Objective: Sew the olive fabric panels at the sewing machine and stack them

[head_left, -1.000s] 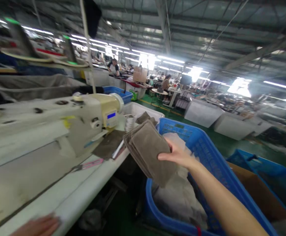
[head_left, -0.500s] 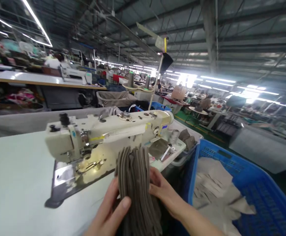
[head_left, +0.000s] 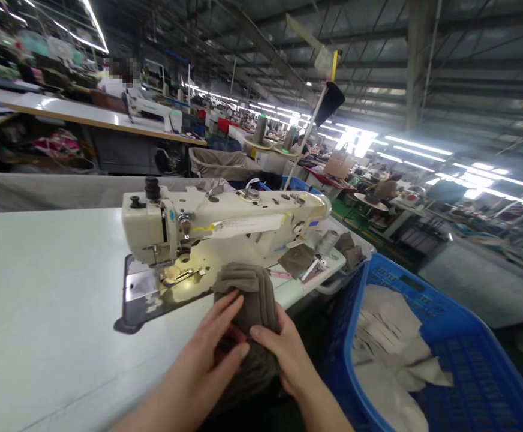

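A thick stack of brown-grey fabric pieces (head_left: 248,282) is held at the front edge of the sewing table, its layers fanned at the top. My right hand (head_left: 288,354) grips the stack's right side, thumb across the front and fingers behind. On the left, my left hand (head_left: 214,342) lies against the stack's face, fingers on the upper layers and the thumb apart from them. Just beyond stands a cream sewing machine (head_left: 230,222), its needle area left of the stack. The lower part of the stack is partly hidden by my hands.
To the right stands a blue plastic crate (head_left: 360,300) with beige fabric pieces (head_left: 391,336) in it. A thread cone (head_left: 328,242), a brown fabric piece (head_left: 296,261) and small tools lie at the table's right end. The white tabletop (head_left: 54,300) stretches left.
The stack has tipped so its flat face shows rather than its layered edges. My left hand has moved onto that face, and my right thumb now lies across it. The view has shifted.
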`<state>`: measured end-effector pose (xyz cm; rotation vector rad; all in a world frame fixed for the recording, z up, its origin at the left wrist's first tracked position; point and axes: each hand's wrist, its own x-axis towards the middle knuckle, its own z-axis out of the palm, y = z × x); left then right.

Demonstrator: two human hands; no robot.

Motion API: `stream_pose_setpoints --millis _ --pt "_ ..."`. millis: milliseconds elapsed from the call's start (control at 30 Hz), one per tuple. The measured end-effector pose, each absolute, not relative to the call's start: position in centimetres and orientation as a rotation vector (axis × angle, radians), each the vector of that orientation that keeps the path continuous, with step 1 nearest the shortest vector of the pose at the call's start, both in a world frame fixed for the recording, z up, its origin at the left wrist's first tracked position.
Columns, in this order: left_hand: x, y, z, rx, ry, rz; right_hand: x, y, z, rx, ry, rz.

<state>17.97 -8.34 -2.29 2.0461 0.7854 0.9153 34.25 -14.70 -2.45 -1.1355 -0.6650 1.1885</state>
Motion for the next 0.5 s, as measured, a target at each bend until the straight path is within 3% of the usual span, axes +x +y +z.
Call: stream_pose_setpoints --millis 233,500 --pt "17.3 -3.6 -1.5 2.333 0.846 1.175 35.9 -14.6 -2.3 -1.052 -0.634 1.334" --pt "18.0 -1.0 -5.1 2.160 0.957 0.902 37.5 -13.6 -3.0 -0.982 -0.764 1.472"
